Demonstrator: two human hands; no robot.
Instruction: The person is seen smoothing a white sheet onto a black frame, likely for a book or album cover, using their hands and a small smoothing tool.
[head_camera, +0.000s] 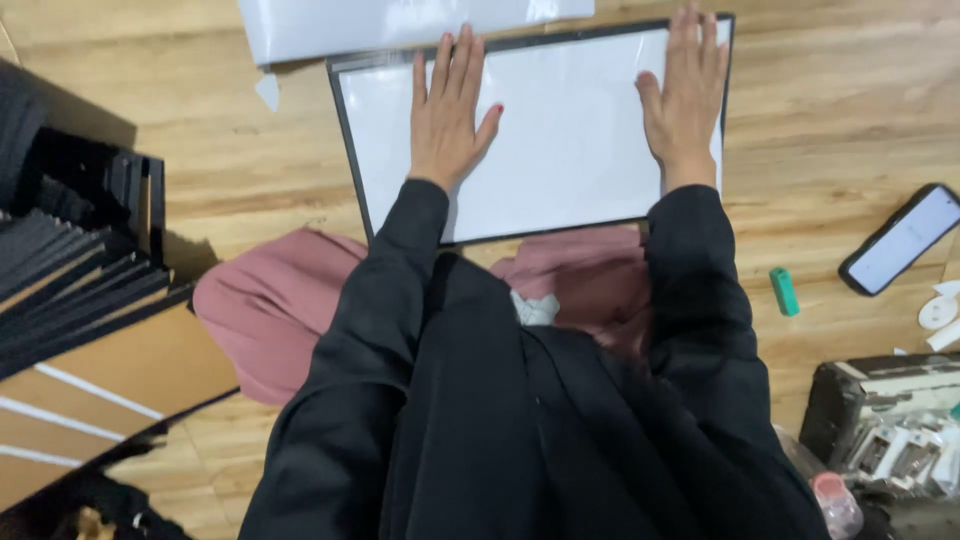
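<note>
Nearest, at six o'clock, black sleeves and a pink cloth (262, 310) over the knees fill the view; the person sits on the wood floor (230, 160). At eight o'clock a stack of black frames (70, 290) leans over brown boards (110, 385), kept within reach. At four o'clock sits a dark tool case (880, 410) with a small bottle (838, 505) beside it, and at three o'clock lie a green tube (784, 291) and a phone (900, 240), face up, set apart from the work.

Further out, at twelve o'clock, a black frame (345, 140) with a white sheet (570, 140) lies flat on the floor. The left hand (447, 115) and right hand (686, 100) rest on it, palms down, fingers spread and released, grasping nothing; the flat press seems meant to hold the sheet smooth inside the frame. Beyond, at eleven o'clock, a loose white film (400, 22) lies touching the frame's far edge.
</note>
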